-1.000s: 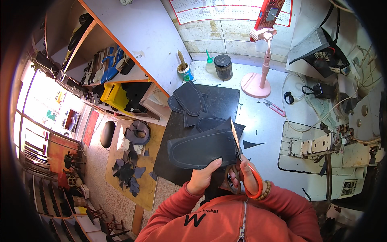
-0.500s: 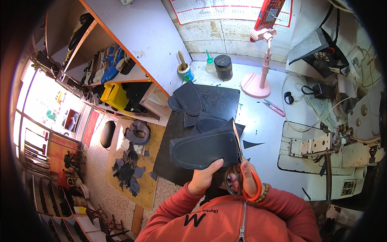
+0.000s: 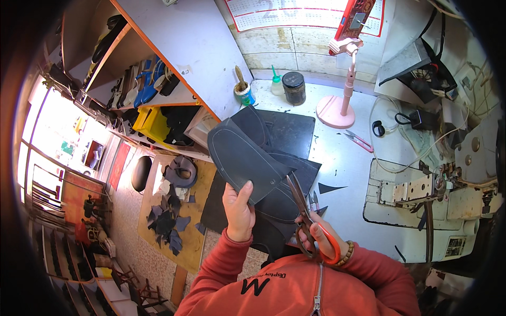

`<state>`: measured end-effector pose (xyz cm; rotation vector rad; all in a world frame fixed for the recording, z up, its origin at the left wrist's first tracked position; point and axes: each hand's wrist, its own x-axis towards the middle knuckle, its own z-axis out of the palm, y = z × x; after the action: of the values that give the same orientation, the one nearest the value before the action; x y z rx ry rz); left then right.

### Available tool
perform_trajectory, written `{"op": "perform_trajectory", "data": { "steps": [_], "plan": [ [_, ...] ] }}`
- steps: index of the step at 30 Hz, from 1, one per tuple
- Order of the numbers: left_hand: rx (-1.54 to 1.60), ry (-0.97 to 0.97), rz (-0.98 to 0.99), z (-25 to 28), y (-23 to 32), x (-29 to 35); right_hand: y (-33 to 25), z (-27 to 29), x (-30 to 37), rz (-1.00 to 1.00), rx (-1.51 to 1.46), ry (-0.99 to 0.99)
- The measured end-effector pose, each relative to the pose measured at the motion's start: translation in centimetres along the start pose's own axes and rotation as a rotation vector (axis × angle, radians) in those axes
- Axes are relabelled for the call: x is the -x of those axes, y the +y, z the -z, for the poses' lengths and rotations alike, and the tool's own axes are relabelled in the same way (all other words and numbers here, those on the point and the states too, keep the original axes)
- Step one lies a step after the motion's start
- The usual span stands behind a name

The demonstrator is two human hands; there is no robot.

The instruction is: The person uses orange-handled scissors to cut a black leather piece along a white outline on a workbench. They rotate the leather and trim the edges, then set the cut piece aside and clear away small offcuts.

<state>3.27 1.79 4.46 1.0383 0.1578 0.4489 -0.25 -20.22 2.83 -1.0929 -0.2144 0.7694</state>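
Observation:
My left hand (image 3: 240,211) pinches the lower edge of a dark sheet piece (image 3: 245,158), its thumb on top. A pale sole-shaped outline is drawn on the piece, which tilts with its rounded end up and to the left. In my right hand (image 3: 322,231) is a pair of scissors (image 3: 298,196) with orange-red handles. The blades are slightly parted and point up, their tips close by the piece's right corner. Under the held piece lie more dark outlined pieces (image 3: 282,205), partly covered.
A black mat (image 3: 295,129) lies on the white table. To its right are a triangular offcut (image 3: 331,188), red-handled snips (image 3: 359,141), a pink phone stand (image 3: 337,111) and a sewing machine (image 3: 416,192). A glue pot with brush (image 3: 244,94) and a dark jar (image 3: 294,88) stand behind.
My left hand has moved left and turned the piece, its rounded end swinging up and away. The scissors have come off its right edge, and their blades now show apart from it.

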Motion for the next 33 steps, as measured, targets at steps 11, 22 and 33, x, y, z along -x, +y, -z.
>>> {"op": "perform_trajectory", "data": {
  "steps": [11, 22, 33],
  "plan": [
    [0.007, -0.065, 0.113, -0.3, 0.9, 0.5, -0.5, 0.6, -0.9, -0.067, 0.183, -0.040],
    [0.035, -0.068, 0.144, -0.2, 1.0, 0.7, -0.8, 0.4, -1.1, -0.026, 0.207, -0.015],
    [0.065, -0.067, 0.162, 0.1, 0.9, 0.9, -0.4, 0.2, -0.5, 0.062, 0.482, 0.112]
  ]
}}
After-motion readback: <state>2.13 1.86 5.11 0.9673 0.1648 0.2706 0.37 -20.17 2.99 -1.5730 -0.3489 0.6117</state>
